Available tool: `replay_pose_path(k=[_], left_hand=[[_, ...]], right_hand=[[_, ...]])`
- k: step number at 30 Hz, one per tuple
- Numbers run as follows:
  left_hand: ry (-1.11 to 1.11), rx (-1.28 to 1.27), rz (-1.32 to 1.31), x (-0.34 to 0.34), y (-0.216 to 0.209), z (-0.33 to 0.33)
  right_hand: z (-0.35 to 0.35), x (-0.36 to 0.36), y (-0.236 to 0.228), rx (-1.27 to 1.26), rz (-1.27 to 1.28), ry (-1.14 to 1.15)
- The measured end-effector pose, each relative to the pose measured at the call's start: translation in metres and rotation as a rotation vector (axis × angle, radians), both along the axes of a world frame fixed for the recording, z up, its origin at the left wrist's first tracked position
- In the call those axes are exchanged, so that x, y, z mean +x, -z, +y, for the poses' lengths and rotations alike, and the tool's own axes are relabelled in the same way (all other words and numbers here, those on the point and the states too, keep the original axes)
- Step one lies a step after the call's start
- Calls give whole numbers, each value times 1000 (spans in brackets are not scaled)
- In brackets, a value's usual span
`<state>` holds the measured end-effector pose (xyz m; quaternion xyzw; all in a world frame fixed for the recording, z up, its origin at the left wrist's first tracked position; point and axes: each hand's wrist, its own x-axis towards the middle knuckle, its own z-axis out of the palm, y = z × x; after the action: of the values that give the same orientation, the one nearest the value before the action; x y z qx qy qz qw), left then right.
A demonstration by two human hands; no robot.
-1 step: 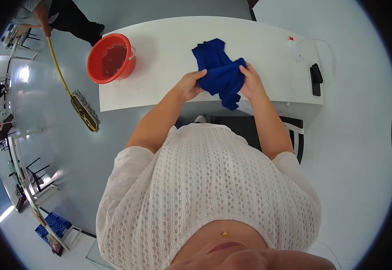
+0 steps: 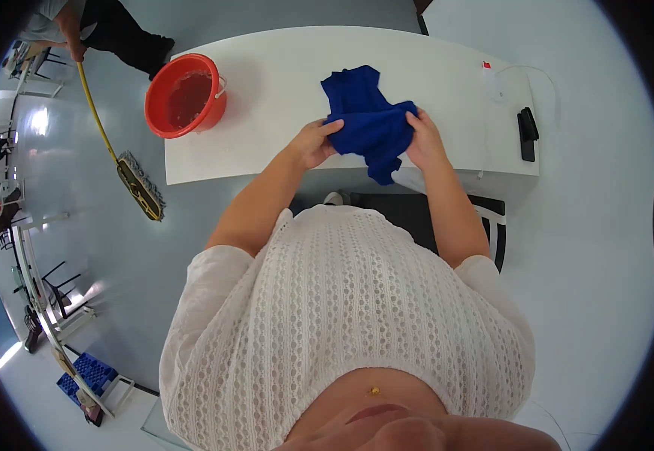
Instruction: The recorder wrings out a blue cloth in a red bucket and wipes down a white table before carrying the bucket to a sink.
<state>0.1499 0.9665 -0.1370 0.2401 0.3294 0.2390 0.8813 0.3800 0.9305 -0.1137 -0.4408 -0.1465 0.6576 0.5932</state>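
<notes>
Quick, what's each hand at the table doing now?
Left hand: holding the blue cloth at its left side.
Right hand: holding its right side.

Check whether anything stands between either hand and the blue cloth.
Nothing visible does: the left hand holds the blue cloth directly at its left side, and the right hand at its right. The red bucket stands off to the left, clear of both hands.

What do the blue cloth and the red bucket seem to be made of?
Blue cloth: soft, matte fabric, judging by its folds and limp edges; the fibre is unclear. Red bucket: probably plastic, given its smooth, evenly coloured wall.
</notes>
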Motion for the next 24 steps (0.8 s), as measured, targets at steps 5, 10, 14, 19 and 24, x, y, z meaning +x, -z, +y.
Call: replay_pose_path(k=[5, 10, 14, 19, 24], left_hand=[[-98, 65, 294, -33, -51, -7], [-182, 583, 388, -60, -108, 31], [-537, 949, 410, -63, -169, 72], [-795, 1216, 426, -71, -229, 86], [-900, 1405, 775, -93, -213, 54]], right_hand=[[-33, 27, -23, -54, -312, 8], [-9, 38, -62, 51, -582, 24], [42, 36, -123, 352, -514, 117], [61, 20, -212, 695, -703, 134], [45, 16, -190, 705, -726, 271]])
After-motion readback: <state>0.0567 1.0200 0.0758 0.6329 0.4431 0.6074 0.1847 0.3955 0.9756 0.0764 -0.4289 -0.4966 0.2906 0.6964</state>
